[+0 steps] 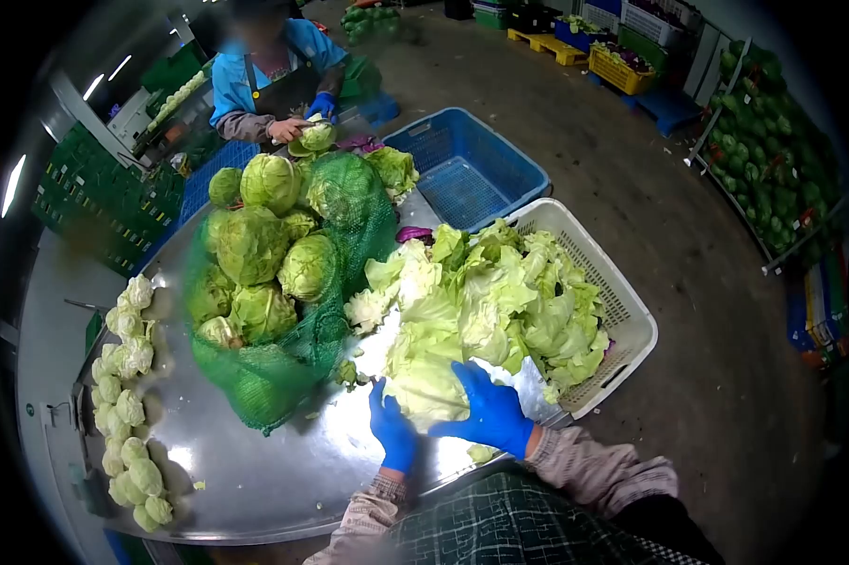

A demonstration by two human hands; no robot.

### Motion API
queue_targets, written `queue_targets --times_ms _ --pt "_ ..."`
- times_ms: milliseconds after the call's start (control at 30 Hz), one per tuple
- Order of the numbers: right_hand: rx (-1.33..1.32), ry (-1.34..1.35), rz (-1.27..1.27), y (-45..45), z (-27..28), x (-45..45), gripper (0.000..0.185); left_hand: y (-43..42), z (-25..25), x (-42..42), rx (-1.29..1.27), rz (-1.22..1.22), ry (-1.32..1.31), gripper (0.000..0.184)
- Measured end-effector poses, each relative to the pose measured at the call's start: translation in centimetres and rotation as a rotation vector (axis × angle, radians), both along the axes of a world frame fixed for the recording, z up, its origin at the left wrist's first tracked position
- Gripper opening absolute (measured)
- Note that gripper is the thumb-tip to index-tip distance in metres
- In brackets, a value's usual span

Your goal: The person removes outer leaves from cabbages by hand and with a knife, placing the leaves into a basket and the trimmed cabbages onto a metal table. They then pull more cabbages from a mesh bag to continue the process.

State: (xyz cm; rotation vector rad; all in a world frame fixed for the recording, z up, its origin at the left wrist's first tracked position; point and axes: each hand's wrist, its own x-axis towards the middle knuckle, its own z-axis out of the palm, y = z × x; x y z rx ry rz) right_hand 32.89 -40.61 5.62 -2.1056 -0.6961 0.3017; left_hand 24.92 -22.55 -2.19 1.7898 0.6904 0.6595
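Note:
A pale green mass of cabbage leaves (pixel 426 384) lies on the metal table close to my body. My left hand (pixel 392 431), in a blue glove, presses against its left side. On the right side my right hand (pixel 490 414), also gloved in blue, grips it with thumb and fingers apart. How far the fingertips reach under the leaves is hidden. Just beyond, a heap of loose cabbage leaves (pixel 509 292) spills into a white crate (pixel 636 325). To the left, a green mesh bag (pixel 264 381) lies open around several whole cabbages (pixel 252 247).
Trimmed cabbages (pixel 128 410) line the left edge of the metal table (pixel 246 480). Across it a co-worker (pixel 279 75) handles a cabbage (pixel 313 137). A blue crate (pixel 481 155) stands beyond the white one. Stacked crates (pixel 632 56) and a rack of bagged vegetables (pixel 773 151) stand farther right.

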Motion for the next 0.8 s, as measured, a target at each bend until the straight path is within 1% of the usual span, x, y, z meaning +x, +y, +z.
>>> queue_targets --times_ms 33,100,133,167,233,267,300,333,367,400,433,500,567,600,667,700,733,767,800 --pt "-0.019 -0.027 -0.058 -0.1 -0.1 -0.2 0.078 -0.5 0.3 0.4 0.112 0.015 -0.017 0.032" --pt "0.348 -0.085 0.001 -1.0 -4.8 2.0 0.074 -0.4 0.7 1.3 0.060 -0.031 -0.019 0.032" --pt "0.348 0.039 0.004 -1.5 -4.2 2.6 0.060 -0.3 0.9 1.0 0.037 -0.057 -0.013 0.032" --pt "0.364 -0.001 0.016 -1.6 -5.8 3.3 0.054 0.1 0.8 0.8 0.000 -0.065 0.011 0.032" --pt "0.298 0.390 -0.132 -3.1 -6.1 6.1 0.045 0.9 0.3 1.1 -0.068 -0.083 0.036 0.032" --pt "0.292 0.348 -0.195 -3.3 -6.9 7.4 0.038 1.0 0.1 0.8 -0.238 -0.083 -0.023 0.032" --pt "0.282 0.317 -0.254 -3.4 -8.4 8.5 0.034 1.3 -0.3 0.8 -0.267 -0.096 -0.060 0.033" --pt "0.203 0.249 -0.291 -3.3 -9.9 10.2 0.035 2.0 -1.2 0.3 -0.295 -0.107 -0.082 0.033" --pt "0.121 0.184 -0.329 -2.9 -9.1 11.6 0.037 2.8 -2.0 0.1 -0.319 -0.121 -0.107 0.033" --pt "0.042 0.182 -0.283 -2.7 -8.2 11.6 0.040 3.4 -3.0 0.2 -0.394 -0.102 -0.138 0.034" --pt "-0.042 0.180 -0.234 -1.8 -4.0 10.4 0.046 3.8 -2.9 0.1 -0.512 -0.107 -0.170 0.034" --pt "0.204 -0.066 -0.061 0.8 0.1 7.0 0.079 3.7 -2.9 0.0 -0.767 -0.115 -0.234 0.034" --pt "0.147 0.114 0.021 3.6 -4.4 5.2 0.074 4.3 -4.1 0.0 -0.880 -0.142 -0.254 0.035" --pt "0.168 0.285 0.042 3.9 -3.9 5.1 0.075 4.9 -4.6 -0.4 -0.931 -0.154 -0.260 0.036" --pt "0.222 0.611 0.087 4.9 -1.9 6.2 0.076 6.6 -4.5 -0.6 -0.515 -0.105 -0.115 0.037" --pt "0.169 0.541 0.092 5.1 -1.7 6.1 0.076 7.0 -4.6 -0.5 -0.313 -0.082 -0.043 0.038" --pt "0.116 0.471 0.088 5.0 -1.7 5.8 0.076 6.3 -1.3 -0.6 -0.223 0.026 -0.112 0.040" --pt "0.065 0.407 0.074 5.0 -1.9 5.2 0.076 5.9 0.7 -0.4 -0.421 -0.045 -0.253 0.051" --pt "0.100 0.304 0.000 5.4 -2.6 4.1 0.076 4.9 3.7 -0.7 -0.088 -0.250 -0.079 0.060"
